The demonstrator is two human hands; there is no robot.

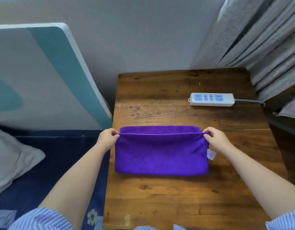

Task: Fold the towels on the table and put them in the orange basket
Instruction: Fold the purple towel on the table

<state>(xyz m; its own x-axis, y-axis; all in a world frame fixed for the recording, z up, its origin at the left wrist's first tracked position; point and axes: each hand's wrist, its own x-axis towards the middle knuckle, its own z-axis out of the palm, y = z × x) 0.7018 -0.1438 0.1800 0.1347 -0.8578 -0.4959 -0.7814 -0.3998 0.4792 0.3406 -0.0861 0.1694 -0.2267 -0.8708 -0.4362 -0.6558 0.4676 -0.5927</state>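
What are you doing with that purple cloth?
A person is folding a purple towel on a wooden table. The left hand and the right hand each pinch a corner of the top layer, which lies doubled over with its edge just short of the far edge. A white power strip sits farther back. No orange basket is in view.

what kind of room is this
Probably a bedroom or a small living space at home. A pillow lies on dark blue bedding at the left, grey curtains hang at the right, and a white power strip sits on a small wooden table.
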